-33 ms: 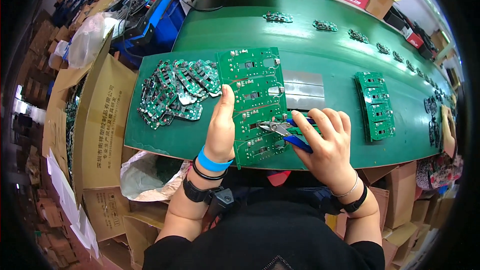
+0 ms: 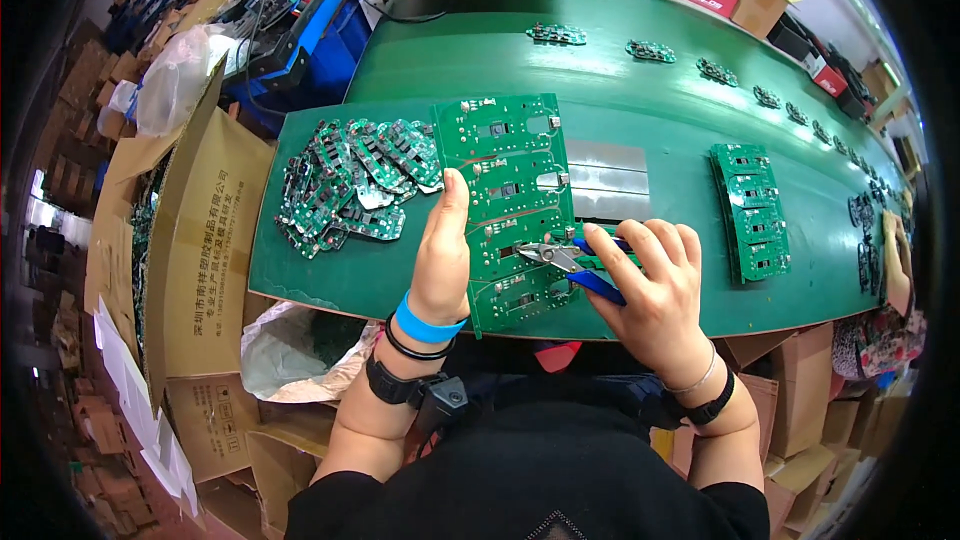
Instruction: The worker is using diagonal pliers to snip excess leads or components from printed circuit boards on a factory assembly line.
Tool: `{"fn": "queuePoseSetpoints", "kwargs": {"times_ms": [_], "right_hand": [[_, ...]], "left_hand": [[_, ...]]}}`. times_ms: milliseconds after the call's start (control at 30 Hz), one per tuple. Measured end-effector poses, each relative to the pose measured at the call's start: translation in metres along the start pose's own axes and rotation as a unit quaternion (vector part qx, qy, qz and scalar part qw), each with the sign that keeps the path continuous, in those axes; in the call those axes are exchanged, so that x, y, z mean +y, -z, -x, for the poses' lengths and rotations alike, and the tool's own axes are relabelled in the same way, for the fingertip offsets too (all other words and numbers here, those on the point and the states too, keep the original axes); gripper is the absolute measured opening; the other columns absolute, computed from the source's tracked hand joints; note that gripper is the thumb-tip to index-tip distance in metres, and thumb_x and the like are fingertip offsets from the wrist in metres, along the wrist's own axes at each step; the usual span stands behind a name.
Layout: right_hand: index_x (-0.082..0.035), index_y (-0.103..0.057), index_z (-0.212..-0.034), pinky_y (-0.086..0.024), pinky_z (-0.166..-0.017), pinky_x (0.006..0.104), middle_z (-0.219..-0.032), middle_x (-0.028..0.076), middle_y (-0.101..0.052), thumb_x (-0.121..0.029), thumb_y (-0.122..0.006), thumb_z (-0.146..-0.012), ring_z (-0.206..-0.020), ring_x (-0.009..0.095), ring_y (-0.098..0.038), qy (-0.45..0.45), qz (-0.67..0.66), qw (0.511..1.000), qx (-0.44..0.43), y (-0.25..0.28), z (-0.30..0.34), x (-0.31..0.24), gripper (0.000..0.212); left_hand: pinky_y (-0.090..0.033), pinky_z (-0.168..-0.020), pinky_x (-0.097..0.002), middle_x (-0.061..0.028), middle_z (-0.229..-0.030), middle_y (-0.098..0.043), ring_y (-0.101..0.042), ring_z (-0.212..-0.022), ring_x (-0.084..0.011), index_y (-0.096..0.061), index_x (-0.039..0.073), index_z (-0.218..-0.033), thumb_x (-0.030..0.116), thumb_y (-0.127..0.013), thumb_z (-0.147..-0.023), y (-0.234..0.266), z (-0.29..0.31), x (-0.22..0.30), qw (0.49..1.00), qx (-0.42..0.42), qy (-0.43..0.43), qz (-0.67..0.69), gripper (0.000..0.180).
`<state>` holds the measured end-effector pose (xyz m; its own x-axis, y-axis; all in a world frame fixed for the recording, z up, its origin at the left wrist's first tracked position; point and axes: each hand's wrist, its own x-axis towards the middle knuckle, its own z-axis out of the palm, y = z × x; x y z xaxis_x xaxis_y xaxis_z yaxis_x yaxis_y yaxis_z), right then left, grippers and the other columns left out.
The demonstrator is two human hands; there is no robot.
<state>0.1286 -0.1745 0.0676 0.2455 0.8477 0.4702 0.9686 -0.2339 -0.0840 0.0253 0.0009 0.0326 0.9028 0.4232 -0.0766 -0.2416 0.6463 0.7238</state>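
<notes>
— Where is the circuit panel (image 2: 510,208) from each hand?

— Between the two. The left hand (image 2: 443,250) grips its left edge, thumb lying along the front; the right hand (image 2: 655,275) is on the other side, just off the panel's lower right.

— And which way does it run?

— Its long axis points away from the person, leaning slightly, with the small boards set one beyond another. The panel is held up in front of the counter (image 2: 680,170), toward its near edge.

— What's in the right hand?

— Blue-handled cutters (image 2: 565,260), fingers and thumb curled about the handles. They reach leftward, across the panel's long axis, with the tips over the second board from the near end.

— Touching it?

— They look to be at the surface, but at this size I can't tell contact from a small gap, nor how far the jaws are parted.

— Anything close by?

— A heap of loose boards (image 2: 350,180) to the left, a metal plate (image 2: 605,180) just behind on the right, and stacked panels (image 2: 752,212) farther right.
</notes>
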Motion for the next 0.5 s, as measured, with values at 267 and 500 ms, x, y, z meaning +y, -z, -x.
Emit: {"fn": "queuePoseSetpoints", "kwargs": {"times_ms": [267, 500], "right_hand": [[-0.009, -0.064, -0.105, -0.039, -0.073, 0.0367, -0.086, 0.006, -0.056, -0.018, -0.075, -0.061, -0.080, 0.024, -0.053, -0.083, -0.064, 0.987, 0.123, 0.003, 0.003, 0.023, 0.047], [-0.008, -0.065, -0.100, -0.040, -0.073, 0.0365, -0.089, 0.007, -0.059, -0.017, -0.077, -0.061, -0.080, 0.025, -0.053, -0.106, -0.059, 0.990, 0.073, -0.012, 0.000, 0.023, 0.042]], "left_hand": [[-0.049, -0.087, -0.0490, -0.0185, -0.129, -0.047, -0.055, -0.109, -0.0343, -0.033, 0.003, -0.136, 0.055, -0.022, -0.095, 0.013, 0.009, 0.008, 0.976, -0.062, 0.103, 0.179, 0.067], [-0.055, -0.073, -0.0496, -0.0240, -0.147, -0.014, -0.062, -0.088, -0.0404, -0.017, 0.010, -0.144, 0.055, -0.020, -0.094, 0.015, 0.016, -0.007, 0.930, -0.110, 0.106, 0.335, 0.067]]}}
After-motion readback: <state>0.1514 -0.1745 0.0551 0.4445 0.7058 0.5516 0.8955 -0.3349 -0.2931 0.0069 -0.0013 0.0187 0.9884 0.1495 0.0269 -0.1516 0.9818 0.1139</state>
